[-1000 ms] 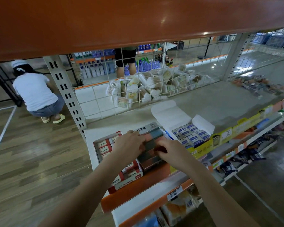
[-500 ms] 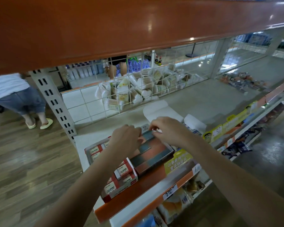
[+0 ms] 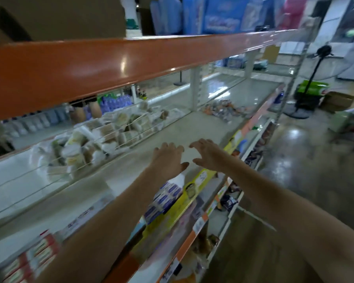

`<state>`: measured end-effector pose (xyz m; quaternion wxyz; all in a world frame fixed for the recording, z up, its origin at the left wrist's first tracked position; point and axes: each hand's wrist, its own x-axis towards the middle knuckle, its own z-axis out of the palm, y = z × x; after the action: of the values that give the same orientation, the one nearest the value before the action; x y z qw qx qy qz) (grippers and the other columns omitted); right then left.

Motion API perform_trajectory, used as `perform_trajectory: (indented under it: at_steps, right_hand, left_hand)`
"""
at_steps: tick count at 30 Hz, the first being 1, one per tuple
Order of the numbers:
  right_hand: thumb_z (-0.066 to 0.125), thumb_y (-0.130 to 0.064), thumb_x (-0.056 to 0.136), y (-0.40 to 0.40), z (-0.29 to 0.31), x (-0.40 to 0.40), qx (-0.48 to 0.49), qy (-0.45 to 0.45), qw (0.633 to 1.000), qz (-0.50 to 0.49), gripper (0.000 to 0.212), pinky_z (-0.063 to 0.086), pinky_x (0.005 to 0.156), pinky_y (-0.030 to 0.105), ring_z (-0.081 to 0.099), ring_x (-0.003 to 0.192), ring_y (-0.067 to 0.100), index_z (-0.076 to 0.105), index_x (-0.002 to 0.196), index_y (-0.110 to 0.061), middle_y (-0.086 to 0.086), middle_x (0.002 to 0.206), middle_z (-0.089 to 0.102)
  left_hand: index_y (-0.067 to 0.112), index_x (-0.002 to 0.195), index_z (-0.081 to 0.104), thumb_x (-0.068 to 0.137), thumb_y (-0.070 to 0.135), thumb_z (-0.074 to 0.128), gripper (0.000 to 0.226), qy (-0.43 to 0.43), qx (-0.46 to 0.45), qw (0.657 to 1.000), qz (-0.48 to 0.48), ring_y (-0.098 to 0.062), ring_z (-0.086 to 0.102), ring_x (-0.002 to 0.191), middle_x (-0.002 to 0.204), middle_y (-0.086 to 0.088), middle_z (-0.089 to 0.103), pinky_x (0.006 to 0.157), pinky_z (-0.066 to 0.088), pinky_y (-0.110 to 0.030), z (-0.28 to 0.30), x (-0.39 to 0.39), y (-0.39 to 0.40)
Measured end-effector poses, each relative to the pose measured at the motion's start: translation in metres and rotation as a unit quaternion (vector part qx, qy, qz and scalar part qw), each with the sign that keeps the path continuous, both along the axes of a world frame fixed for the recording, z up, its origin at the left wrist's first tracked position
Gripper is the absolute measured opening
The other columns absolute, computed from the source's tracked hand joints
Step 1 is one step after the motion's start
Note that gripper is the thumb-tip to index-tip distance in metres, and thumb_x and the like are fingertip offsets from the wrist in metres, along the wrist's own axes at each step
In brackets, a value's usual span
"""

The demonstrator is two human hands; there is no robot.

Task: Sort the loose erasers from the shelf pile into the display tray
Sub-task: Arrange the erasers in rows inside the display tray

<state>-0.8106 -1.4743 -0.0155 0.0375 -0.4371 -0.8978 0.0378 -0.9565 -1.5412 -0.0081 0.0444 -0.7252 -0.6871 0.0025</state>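
Empty hands [image 3: 189,158] above grey shelf [image 3: 202,127]

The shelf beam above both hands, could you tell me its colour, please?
Orange, clearest in the head view.

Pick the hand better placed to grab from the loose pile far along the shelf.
Right. The right hand reaches slightly farther toward the pile than the left hand; both are open and empty.

- One view only, from my head, close to the shelf [image 3: 202,127].
- It looks forward and down along the shelf to the right, aisle floor [image 3: 307,160] alongside.
- My two forearms reach in from the bottom edge.
- The picture is motion-blurred.
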Motion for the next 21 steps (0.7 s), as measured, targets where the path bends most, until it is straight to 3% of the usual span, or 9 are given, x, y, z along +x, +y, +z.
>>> perform_trajectory:
  at_steps: [7, 11, 17, 21]
  right_hand:
    - [0.054, -0.033, 0.093, 0.103, -0.011, 0.114, -0.035, 0.021, 0.997, -0.063, 0.056, 0.03, 0.101, 0.033, 0.038, 0.128, 0.03, 0.034, 0.141, -0.013, 0.012, 0.141, 0.039]
    - [0.055, -0.032, 0.093, 0.162, -0.011, 0.165, -0.047, 0.033, 0.995, -0.085, 0.056, 0.027, 0.103, 0.034, 0.035, 0.131, 0.03, 0.034, 0.142, -0.012, 0.012, 0.145, 0.036]
    - [0.057, -0.024, 0.092, 0.241, -0.023, 0.21, -0.094, 0.074, 0.988, -0.099, 0.048, 0.039, 0.098, 0.038, 0.043, 0.121, 0.027, 0.041, 0.137, -0.013, 0.011, 0.135, 0.043]
    - [0.055, -0.023, 0.092, 0.287, -0.03, 0.224, -0.097, 0.071, 0.988, -0.098, 0.045, 0.039, 0.1, 0.041, 0.044, 0.12, 0.027, 0.044, 0.135, -0.016, 0.01, 0.133, 0.045]
  left_hand:
    - [0.021, 0.134, 0.042, 0.09, 0.054, 0.044, 0.055, -0.023, -0.035, 0.999, -0.023, -0.029, 0.04, 0.124, 0.133, -0.009, 0.044, 0.098, 0.035, -0.041, -0.011, 0.102, 0.115]
    - [0.019, 0.128, 0.046, 0.091, 0.049, 0.046, 0.048, -0.039, -0.04, 0.998, -0.02, -0.03, 0.045, 0.119, 0.128, -0.01, 0.048, 0.095, 0.038, -0.04, -0.015, 0.154, 0.184]
    - [0.017, 0.121, 0.051, 0.093, 0.044, 0.045, 0.04, -0.059, -0.037, 0.997, -0.014, -0.03, 0.048, 0.113, 0.122, -0.009, 0.052, 0.089, 0.04, -0.038, -0.022, 0.205, 0.266]
    - [0.014, 0.118, 0.052, 0.094, 0.04, 0.045, 0.036, -0.071, -0.028, 0.997, -0.016, -0.027, 0.052, 0.107, 0.119, -0.009, 0.053, 0.081, 0.043, -0.035, -0.025, 0.22, 0.317]
